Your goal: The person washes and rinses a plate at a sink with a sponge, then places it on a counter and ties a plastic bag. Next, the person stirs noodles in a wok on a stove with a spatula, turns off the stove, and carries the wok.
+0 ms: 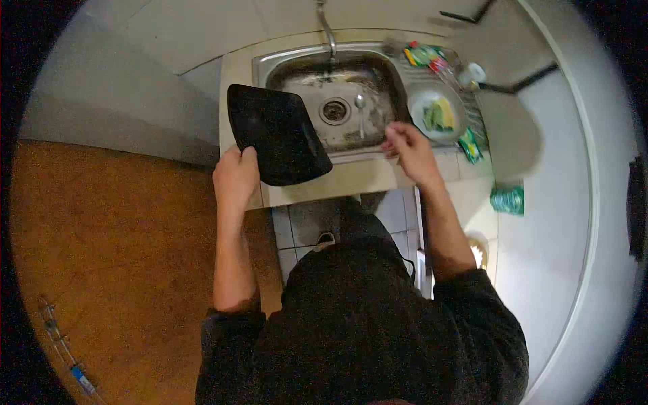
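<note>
My left hand (237,177) grips the near-left edge of a black square plate (275,135), thumb on top. The plate is tilted over the left front part of the steel sink (397,81) and the counter edge. Above the sink's front right corner, my right hand (409,150) has its fingers loosely bent and partly apart, with nothing visible in them. A metal spoon (361,116) lies in the basin, right of the drain (334,111). Right of my right hand, a white bowl (461,131) holds a green and yellow sponge (439,115).
A faucet (328,34) rises behind the sink. Colourful plastic packets (424,55) lie on the drainboard's far side, and a green packet (470,145) lies by the bowl. Another green pack (507,200) sits farther right. Walls stand at the left and right.
</note>
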`<state>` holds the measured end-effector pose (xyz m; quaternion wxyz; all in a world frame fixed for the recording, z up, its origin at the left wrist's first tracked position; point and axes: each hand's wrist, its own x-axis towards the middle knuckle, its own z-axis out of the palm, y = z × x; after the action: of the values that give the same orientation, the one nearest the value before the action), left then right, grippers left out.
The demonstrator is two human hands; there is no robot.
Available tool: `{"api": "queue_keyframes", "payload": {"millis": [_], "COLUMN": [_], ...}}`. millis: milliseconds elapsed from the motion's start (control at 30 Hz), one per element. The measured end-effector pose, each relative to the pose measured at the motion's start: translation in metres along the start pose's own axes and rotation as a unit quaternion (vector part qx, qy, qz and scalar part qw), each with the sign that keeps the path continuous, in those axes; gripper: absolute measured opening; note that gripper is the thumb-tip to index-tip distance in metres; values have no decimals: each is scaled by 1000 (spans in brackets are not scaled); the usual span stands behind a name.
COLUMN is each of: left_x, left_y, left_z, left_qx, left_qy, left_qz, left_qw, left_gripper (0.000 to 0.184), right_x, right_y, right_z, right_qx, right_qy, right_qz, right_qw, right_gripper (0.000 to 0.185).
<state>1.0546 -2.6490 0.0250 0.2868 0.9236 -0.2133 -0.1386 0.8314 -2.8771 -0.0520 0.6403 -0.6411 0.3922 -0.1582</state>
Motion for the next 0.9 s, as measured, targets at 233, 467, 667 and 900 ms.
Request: {"api": "queue_keyframes", "payload": {"millis": [233, 467, 667, 900], "left_x": [57, 68, 84, 106], "left_y": [13, -16, 19, 7], "left_z": [6, 23, 25, 50], "left_qx": [69, -185, -173, -192], "left_qy": [11, 25, 13, -59], "left_qz": [-122, -171, -223, -187], "left_qw": [990, 968, 959, 962], "left_gripper": [44, 33, 31, 31], "right_x": [264, 365, 394, 380], "right_y": [-104, -187, -152, -176], "right_z": [9, 84, 68, 36], "right_qx": [-265, -312, -288, -283], "right_qy": [63, 85, 140, -29], "right_qz": [-271, -342, -525, -462], "right_qw": [923, 882, 789, 840], "right_gripper": [56, 49, 26, 25]}}
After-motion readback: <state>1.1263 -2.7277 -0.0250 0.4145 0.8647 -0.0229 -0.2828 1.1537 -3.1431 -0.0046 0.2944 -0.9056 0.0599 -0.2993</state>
